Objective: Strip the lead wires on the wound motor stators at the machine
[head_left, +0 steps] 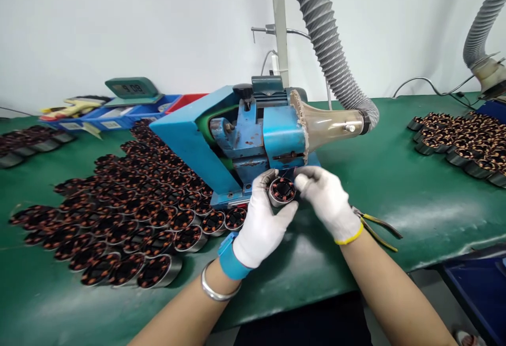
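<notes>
My left hand [264, 225], in a white glove with a blue wrist strap, grips a motor stator [282, 191] by its round metal shell. Copper windings and black insulation face up inside the shell. Beside it, my right hand [324, 196] in a white glove pinches with thumb and forefinger at the stator's far right edge, where a thin dark wire seems to run. Both hands are just in front of a blue machine [282, 130] with a clear funnel-shaped hood [328, 127]. Pliers with yellow handles [377, 225] lie right of my right wrist.
Many similar stators [158, 219] crowd the green table [300, 277] at left. Another group [470, 146] stands at far right. A grey hose [328, 35] rises from the hood. Blue bins [130, 118] and a digital clock [132, 88] are at back left.
</notes>
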Demonstrator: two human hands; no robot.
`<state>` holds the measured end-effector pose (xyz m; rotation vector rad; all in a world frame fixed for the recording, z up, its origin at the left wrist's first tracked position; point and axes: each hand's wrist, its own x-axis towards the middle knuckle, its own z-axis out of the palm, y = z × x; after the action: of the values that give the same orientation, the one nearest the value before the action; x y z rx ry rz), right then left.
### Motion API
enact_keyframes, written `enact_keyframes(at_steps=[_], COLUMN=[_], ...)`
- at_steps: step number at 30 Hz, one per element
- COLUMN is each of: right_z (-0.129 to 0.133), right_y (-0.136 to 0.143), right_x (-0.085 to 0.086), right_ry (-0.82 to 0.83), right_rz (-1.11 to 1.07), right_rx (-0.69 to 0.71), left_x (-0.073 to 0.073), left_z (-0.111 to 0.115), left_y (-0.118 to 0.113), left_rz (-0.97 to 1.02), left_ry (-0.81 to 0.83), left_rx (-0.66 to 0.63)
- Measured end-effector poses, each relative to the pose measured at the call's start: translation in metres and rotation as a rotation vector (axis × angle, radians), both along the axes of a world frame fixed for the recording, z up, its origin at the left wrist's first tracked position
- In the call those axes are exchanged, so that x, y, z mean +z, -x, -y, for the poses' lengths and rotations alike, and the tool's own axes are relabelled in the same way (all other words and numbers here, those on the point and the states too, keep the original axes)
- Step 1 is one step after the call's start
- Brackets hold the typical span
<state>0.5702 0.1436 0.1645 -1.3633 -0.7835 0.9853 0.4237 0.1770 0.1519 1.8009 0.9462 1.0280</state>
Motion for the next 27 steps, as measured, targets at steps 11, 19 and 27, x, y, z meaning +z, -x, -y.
enact_keyframes(at_steps=[11, 19, 27], right_z=[-0.006, -0.014, -0.011], right_y=[0.017, 0.017, 0.017], right_x=[-0.001, 0.004, 0.003], right_ry=[-0.135, -0.239, -0.243], right_rz=[0.067, -0.043, -0.112], right_rx=[0.097, 0.057, 0.032], left_x=[0.025, 0.03, 0.023], left_z=[-0.011, -0.018, -0.022], left_y=[-0.022, -0.031, -0.033], left_rz=[0.054, -0.023, -0.058], left_ry=[0.123, 0.041, -0.018], left_rx=[0.168, 0.225, 0.244])
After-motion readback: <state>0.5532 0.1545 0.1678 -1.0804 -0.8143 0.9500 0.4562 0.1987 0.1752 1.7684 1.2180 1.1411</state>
